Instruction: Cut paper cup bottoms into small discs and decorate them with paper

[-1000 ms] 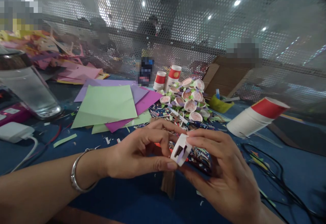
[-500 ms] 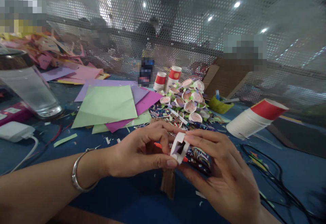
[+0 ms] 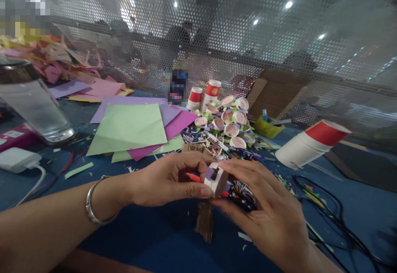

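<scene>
A small white cut piece of paper cup [image 3: 219, 185], with a dark slot and a bit of purple in its side, is held up between my hands above the table. My left hand [image 3: 173, 180], with a silver bangle at its wrist, pinches it between thumb and curled fingers. From the other side, my right hand [image 3: 269, 207] grips it with fingertips on top and thumb below. Behind the hands lie paper scraps and an orange-red object [image 3: 194, 177], mostly hidden. A brown piece of cardboard [image 3: 204, 222] lies just below them.
Cup bottoms with green and purple paper bits [image 3: 231, 130] form a heap beyond my hands. Coloured paper sheets [image 3: 133, 126] lie left, near a water bottle [image 3: 46, 107] and white charger [image 3: 20, 159]. At right are stacked paper cups [image 3: 310, 144], a yellow-green holder [image 3: 268, 127] and black cables [image 3: 338, 219].
The cup piece has turned in my fingers, so its slot now faces more upward and left. Both hands have shifted slightly and keep their hold.
</scene>
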`<act>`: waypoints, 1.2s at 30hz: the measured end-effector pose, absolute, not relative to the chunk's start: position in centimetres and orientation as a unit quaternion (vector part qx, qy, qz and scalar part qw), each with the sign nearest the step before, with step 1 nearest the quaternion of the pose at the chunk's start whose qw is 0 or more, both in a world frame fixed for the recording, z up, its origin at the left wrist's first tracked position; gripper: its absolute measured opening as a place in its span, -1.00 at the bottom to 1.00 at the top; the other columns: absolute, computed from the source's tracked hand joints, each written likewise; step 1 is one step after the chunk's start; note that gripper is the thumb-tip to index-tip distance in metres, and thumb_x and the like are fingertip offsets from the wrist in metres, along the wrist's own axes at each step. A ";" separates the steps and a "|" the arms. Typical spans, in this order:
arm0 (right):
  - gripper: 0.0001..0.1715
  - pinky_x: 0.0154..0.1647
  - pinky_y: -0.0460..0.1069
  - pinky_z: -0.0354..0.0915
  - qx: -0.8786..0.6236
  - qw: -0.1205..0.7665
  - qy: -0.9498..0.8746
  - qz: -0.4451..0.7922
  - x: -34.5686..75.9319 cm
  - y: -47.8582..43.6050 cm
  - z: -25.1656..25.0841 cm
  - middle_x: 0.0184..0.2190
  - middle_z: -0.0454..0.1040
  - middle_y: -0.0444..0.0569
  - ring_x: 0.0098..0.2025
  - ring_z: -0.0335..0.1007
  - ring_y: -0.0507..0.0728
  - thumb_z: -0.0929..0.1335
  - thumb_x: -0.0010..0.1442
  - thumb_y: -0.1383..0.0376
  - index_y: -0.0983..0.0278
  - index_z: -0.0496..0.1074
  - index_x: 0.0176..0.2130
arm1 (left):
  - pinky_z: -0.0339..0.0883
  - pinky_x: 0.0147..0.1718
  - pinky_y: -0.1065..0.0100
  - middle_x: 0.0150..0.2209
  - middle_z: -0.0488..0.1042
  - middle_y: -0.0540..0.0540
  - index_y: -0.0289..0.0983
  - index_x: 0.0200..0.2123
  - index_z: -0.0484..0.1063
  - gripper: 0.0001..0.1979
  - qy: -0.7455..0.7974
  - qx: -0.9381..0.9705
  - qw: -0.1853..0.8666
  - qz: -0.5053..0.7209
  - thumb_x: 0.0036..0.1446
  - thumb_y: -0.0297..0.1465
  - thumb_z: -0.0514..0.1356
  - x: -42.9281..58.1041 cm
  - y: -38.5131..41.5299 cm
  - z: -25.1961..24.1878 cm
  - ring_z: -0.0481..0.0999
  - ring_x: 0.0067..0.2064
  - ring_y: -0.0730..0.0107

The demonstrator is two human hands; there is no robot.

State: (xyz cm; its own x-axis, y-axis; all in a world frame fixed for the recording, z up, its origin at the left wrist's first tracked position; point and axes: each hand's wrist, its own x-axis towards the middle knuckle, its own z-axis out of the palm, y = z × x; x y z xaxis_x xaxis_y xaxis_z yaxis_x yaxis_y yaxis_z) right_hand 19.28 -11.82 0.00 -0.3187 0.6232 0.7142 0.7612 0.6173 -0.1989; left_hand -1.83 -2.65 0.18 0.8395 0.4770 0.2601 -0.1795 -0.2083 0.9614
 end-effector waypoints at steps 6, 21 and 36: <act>-0.46 0.15 0.08 0.40 -0.434 0.352 -0.826 -0.078 19.0 -12.2 -0.6 0.06 0.50 0.08 0.11 0.44 0.18 0.44 0.25 0.42 0.28 0.38 0.20 | 0.19 -0.40 0.45 -0.43 0.32 0.05 -0.32 -0.38 0.39 -0.71 0.189 0.705 0.639 0.243 0.18 -0.23 0.34 -1.7 -3.6 0.0 0.30 -0.38 0.52; -0.51 0.14 0.06 0.40 -0.444 0.393 -0.797 -0.113 18.5 -12.4 -0.2 0.00 0.49 0.10 0.06 0.44 0.19 0.48 0.23 0.36 0.29 0.38 0.12 | 0.48 -0.10 0.37 -0.01 0.59 -0.20 -0.32 -0.50 0.35 -0.65 0.133 0.799 0.408 0.422 0.04 -0.35 0.47 -1.6 -4.1 -0.5 0.60 0.01 0.28; -0.55 0.17 0.03 0.39 -0.457 0.380 -0.798 -0.100 18.8 -11.9 -0.6 0.01 0.50 0.08 0.10 0.44 0.17 0.45 0.25 0.33 0.26 0.37 0.11 | 0.46 -0.04 0.36 -0.04 0.57 -0.10 -0.27 -0.33 0.47 -0.77 0.170 0.773 0.505 0.345 0.11 -0.28 0.42 -1.4 -4.1 0.0 0.55 0.04 0.30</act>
State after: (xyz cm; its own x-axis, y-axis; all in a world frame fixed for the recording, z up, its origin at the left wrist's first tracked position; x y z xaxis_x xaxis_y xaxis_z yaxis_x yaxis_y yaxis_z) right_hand 18.83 -11.92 -0.57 -0.2931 0.6541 0.6973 0.8056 0.5618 -0.1884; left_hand -1.41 -4.09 -0.03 0.7041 0.6114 0.3612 -0.0854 -0.4321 0.8978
